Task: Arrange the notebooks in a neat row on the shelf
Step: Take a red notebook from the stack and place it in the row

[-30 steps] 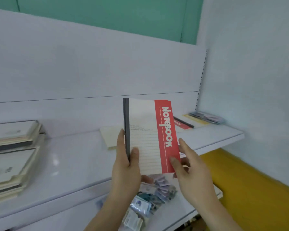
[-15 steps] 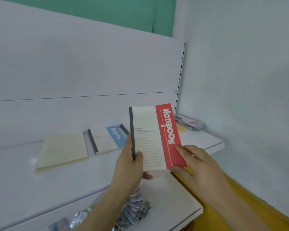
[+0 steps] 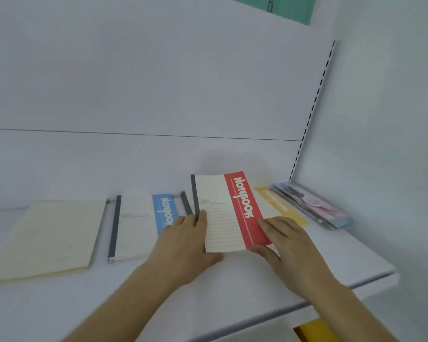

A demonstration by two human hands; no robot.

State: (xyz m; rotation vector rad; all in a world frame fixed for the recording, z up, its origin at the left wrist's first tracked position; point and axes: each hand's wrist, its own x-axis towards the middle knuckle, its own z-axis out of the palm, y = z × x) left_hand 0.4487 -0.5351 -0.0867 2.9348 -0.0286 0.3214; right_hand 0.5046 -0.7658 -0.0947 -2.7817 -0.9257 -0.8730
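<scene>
Red notebook going into the row, shelf about half sorted

Both hands, left hand [image 3: 183, 245] and right hand [image 3: 288, 243], pinch the red notebook [image 3: 229, 211] low over the shelf [image 3: 331, 262] between the blue notebook [image 3: 143, 223] and yellow notebook [image 3: 278, 206]; the cream notebook [image 3: 47, 235] lies flat, spacing needs tidying

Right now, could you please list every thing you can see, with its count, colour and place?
cream notebook: 1, plain cream cover, shelf far left, lying flat.
blue notebook: 1, white with blue band, right of the cream one.
dark spine: 1, grey, mostly hidden behind the left hand.
red notebook: 1, white with red band, held in both hands above the row.
yellow notebook: 1, yellow band, partly under the red one.
packets: small pile, pastel, shelf right corner.
shelf: 1, white.
left hand: grips the red notebook's spine.
right hand: on its lower right corner.
</scene>
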